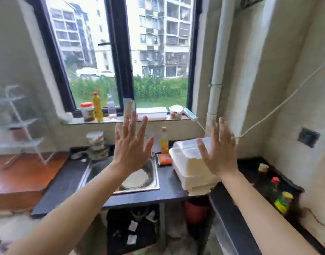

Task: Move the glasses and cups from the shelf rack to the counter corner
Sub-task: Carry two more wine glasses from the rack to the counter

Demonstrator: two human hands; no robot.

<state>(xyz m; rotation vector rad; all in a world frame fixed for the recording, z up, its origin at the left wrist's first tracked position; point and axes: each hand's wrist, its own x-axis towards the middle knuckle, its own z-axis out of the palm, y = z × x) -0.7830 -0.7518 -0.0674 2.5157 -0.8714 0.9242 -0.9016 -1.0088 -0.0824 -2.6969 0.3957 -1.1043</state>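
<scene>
Far left of the sink (156,181), the white shelf rack (20,126) stands on a reddish board (29,172), too blurred to tell whether glasses or cups sit on its tiers. The left hand (132,144) is raised above the sink, fingers splayed wide, holding nothing. The right hand (220,150), right of the sink over a white lidded box (187,162), is just as spread and empty. No pick-up looks begun — the next move likely calls for reaching left to the rack, then carrying to the dark counter corner (248,164) far right of the sink.
</scene>
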